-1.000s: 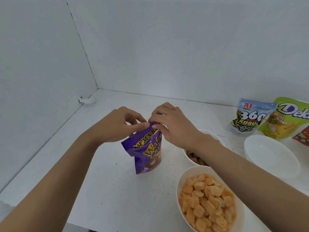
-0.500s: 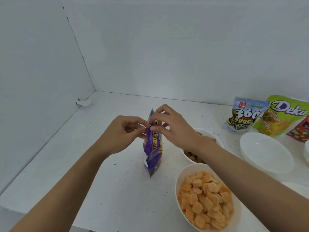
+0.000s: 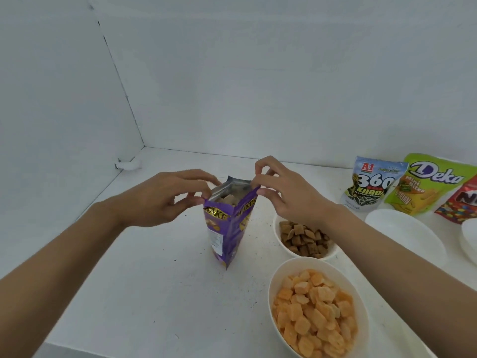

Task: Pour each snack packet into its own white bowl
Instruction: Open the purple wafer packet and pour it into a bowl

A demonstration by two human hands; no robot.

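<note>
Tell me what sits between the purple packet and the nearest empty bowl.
Head view: the bowl of brown snacks sits between the purple packet and the empty bowl, with the right wrist crossing over its far rim.

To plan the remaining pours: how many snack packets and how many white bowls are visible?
Snack packets: 4 (purple packet, A1 Kuaci packet, green Deka packet, red packet)
White bowls: 4 (bowl of brown snacks, bowl of orange snacks, empty bowl, bowl at right edge)
Total: 8

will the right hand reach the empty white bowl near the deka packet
Likely yes once it lets go: the right hand pinches the purple packet, but the empty bowl lies uncovered just to its right.
</note>
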